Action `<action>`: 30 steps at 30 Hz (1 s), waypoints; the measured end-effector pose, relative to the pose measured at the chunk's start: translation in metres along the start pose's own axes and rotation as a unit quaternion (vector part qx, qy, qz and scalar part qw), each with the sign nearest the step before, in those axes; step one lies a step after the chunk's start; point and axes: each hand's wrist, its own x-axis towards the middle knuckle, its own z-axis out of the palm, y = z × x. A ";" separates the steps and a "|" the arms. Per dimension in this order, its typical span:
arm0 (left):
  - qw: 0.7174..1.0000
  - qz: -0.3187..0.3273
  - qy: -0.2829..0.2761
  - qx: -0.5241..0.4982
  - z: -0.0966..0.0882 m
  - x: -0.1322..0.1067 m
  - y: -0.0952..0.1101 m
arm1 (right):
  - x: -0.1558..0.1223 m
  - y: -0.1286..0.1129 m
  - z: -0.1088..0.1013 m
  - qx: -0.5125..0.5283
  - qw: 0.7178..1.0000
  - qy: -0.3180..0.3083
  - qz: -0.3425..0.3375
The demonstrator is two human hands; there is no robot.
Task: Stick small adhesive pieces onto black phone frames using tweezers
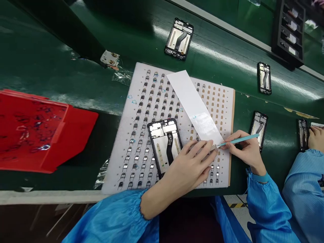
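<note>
My right hand (244, 150) is closed around teal tweezers (239, 139), whose tips point left. At those tips is a small piece too tiny to name, close to my left fingertips. Palm down, my left hand (188, 165) stretches its fingers over the lower end of a white strip (191, 98). That strip lies slantwise on a white foam board (121, 135) holding rows of small metal-and-dark parts. An open phone frame (164, 145) with a black ribbon cable rests on the board, its lower corner hidden by my left hand.
A red bin (83, 135) with thin dark scraps stands left. More phone frames lie behind (179, 38) and to the right (264, 77), (258, 126). A black slotted rack (288, 33) stands at back right. A co-worker's hand (316, 138) is at far right, beside another phone frame (302, 135).
</note>
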 end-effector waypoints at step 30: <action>0.983 -0.160 0.088 -0.012 -0.064 -0.048 -0.101 | 0.094 -0.050 0.128 0.055 0.997 0.035 -0.040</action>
